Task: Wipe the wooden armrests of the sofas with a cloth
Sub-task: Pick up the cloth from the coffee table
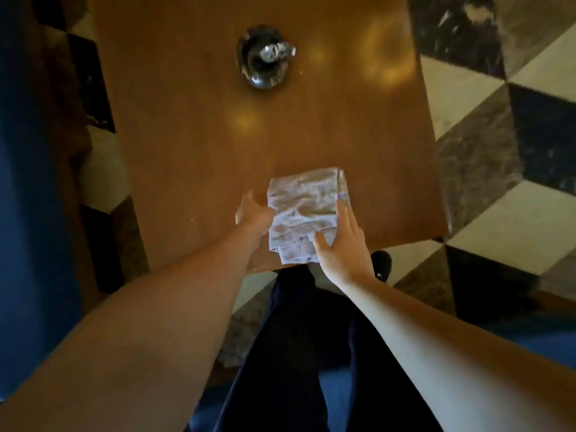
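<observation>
Right hand (343, 244) presses one cloth (307, 210), left hand (254, 213) at edge; one ashtray (265, 56).

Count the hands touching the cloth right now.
2. The left hand meets the cloth at its left edge, with its fingers hidden. The right hand lies on the near right corner, fingers straight. No other hand shows.

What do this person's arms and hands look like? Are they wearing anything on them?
The left hand and right hand are bare: no gloves, and no ring or watch that this blurry view shows. The left forearm and right forearm are bare too, no sleeve in view. Lower down: dark navy trousers and a black shoe.
</observation>
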Available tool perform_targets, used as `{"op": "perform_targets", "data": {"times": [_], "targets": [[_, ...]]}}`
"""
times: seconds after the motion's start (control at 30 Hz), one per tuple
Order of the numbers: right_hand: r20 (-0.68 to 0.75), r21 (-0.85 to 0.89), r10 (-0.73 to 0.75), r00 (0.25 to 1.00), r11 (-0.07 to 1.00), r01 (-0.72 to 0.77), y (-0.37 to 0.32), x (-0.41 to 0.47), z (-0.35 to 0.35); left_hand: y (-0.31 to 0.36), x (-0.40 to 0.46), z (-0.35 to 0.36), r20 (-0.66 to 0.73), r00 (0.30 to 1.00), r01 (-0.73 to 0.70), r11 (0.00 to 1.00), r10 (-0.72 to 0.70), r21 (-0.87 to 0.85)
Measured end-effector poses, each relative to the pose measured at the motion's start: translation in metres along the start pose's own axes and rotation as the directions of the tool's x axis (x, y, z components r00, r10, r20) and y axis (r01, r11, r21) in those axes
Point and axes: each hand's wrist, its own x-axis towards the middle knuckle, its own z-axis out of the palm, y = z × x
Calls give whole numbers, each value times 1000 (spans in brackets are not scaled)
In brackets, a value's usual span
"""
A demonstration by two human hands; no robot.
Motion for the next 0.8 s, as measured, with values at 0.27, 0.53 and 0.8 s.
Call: {"op": "perform_targets", "data": {"times": [0.27, 0.53, 0.8], "targets": [[21, 114, 102, 995, 988, -103, 25, 19, 38, 18, 35, 30, 35, 991, 135, 986, -132, -93], [-92, 365, 193, 977, 919, -148, 40, 4, -9, 36, -38, 66, -52, 931, -337, 907, 361, 254], [155, 909, 413, 897, 297, -293, 87, -48, -130, 77, -204, 136, 121, 713, -692, 665, 691, 281]]}}
